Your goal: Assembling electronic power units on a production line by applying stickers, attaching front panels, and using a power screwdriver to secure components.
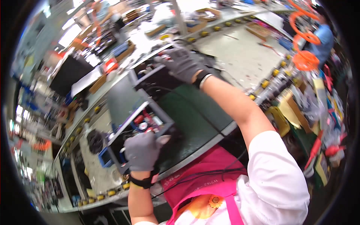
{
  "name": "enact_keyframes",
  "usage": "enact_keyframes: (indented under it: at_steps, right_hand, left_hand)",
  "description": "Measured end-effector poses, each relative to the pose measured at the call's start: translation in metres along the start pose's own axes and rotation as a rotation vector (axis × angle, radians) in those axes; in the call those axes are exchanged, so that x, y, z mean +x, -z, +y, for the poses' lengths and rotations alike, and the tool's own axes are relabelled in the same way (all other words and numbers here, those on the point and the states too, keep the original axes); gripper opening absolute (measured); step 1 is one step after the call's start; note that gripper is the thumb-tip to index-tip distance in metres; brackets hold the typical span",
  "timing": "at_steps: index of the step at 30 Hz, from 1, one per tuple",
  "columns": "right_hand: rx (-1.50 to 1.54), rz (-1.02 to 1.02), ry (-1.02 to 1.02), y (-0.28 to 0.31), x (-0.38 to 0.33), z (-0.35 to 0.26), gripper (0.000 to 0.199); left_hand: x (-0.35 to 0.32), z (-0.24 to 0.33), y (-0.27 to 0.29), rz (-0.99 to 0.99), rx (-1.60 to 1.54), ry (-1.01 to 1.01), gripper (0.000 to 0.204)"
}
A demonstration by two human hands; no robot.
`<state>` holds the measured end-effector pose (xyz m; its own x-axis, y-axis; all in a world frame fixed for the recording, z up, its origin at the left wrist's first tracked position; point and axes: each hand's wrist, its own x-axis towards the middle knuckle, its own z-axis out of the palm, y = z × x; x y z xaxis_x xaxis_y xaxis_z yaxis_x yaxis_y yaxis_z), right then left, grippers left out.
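A dark grey appliance casing [152, 102] lies tilted in front of me, with open compartments at its near and far ends. Red, white and dark parts with wires [144, 123] fill the near compartment. My left hand [141, 152], in a grey glove, is closed on the casing's near edge beside these parts. At the far end my gloved right hand [180, 64] curls over the casing's edge. A small red spot shows by its fingertips, too blurred to name. Both wrists wear black bands; a cable trails from the left one.
A dark green work surface [191, 112] lies under the casing. Roller tracks with yellow wheels [268, 80] run along the line. A blue bin [105, 157] stands at left. An orange coiled hose [305, 60] hangs at right, near a person in blue [321, 41].
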<state>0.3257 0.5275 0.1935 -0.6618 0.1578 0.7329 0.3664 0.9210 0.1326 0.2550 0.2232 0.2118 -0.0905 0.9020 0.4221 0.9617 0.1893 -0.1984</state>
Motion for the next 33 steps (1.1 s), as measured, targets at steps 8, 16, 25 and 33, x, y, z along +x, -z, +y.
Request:
enact_keyframes:
  at_steps: [8,16,25,33]
  right_hand:
    - [0.123,0.095,-0.497,0.201,-0.188,0.01,0.036]
    - [-0.66,-0.497,-1.689,0.442,-0.433,0.067,0.044]
    - [-0.242,-0.208,-1.767,0.459,-0.584,0.094,0.037]
    - [-0.628,-0.192,-1.371,0.433,-0.448,0.099,0.026]
  left_hand:
    - [0.004,-0.026,-0.014,0.097,-0.069,-0.084,0.062]
    - [0.001,-0.025,-0.007,0.082,-0.451,0.17,0.049]
    - [0.006,-0.018,0.001,0.131,-0.533,0.264,0.022]
    - [0.008,-0.015,0.003,0.149,-0.567,0.275,0.019]
